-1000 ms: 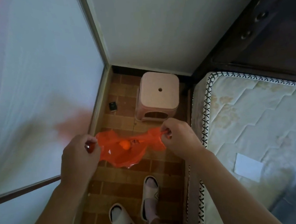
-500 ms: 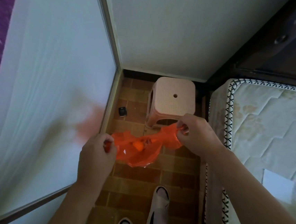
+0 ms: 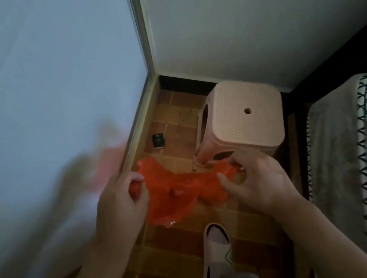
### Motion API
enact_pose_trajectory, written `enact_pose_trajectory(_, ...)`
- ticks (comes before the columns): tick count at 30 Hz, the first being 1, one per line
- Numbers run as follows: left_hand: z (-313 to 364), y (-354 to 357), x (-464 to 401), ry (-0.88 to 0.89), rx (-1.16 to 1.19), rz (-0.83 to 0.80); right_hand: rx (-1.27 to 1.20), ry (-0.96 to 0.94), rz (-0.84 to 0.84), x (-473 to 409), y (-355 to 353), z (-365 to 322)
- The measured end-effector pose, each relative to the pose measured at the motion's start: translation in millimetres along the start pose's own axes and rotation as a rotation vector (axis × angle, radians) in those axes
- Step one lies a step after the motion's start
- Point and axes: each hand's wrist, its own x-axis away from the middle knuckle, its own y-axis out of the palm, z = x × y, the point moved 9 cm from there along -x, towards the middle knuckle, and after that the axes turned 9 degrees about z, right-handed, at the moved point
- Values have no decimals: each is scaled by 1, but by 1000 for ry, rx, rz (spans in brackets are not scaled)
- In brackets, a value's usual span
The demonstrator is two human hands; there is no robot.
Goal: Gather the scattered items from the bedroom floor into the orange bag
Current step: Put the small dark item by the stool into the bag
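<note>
Both hands, left hand (image 3: 121,196) and right hand (image 3: 256,183), pinch the thin orange plastic bag (image 3: 172,196) above the brick-tiled floor (image 3: 178,139). One small black item (image 3: 158,140) lies uncollected, far left, beside the pink plastic stool (image 3: 239,120).

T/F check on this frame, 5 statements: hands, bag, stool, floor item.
1. Both hands hold the orange bag. True: the left hand and the right hand each pinch an end of it.
2. The pink stool lies tipped on its side. False: it stands upright in the corner.
3. A small black item lies on the brick floor by the wall's base rail. True.
4. The black item is already inside the bag. False: it lies on the floor beyond the bag.
5. The stool's top is solid, with no hole. False: one round hole shows in it.
</note>
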Motion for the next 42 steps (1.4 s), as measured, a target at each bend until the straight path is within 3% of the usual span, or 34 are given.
enact_pose_trajectory(5,-29,61,-20,38,-37,51,60,-113,84,-35,52,12)
enact_pose_trajectory(12,-76,144,-52,145,-89,53,52,-269,-91,-66,168,23)
enact_pose_trajectory(16,-91,174,-76,164,-185,67,-34,-267,-108,-59,232,36)
enact_pose_trajectory(20,-120,180,-84,67,-272,107,-112,-224,-136,-28,276,44)
enact_pose_trajectory(24,-144,189,-79,-117,-253,45,-87,-140,-154,-8,298,61)
enact_pose_trajectory(29,-152,200,-69,-122,-156,54,-43,-180,-176,-1,316,57)
enact_pose_trajectory(34,-143,216,-66,28,-124,26,97,-265,-204,7,339,53)
enact_pose_trajectory(38,-141,208,-65,102,-202,34,174,-305,-265,7,366,61)
enact_pose_trajectory(42,-157,201,-59,34,-319,-83,252,-306,-313,0,386,66)
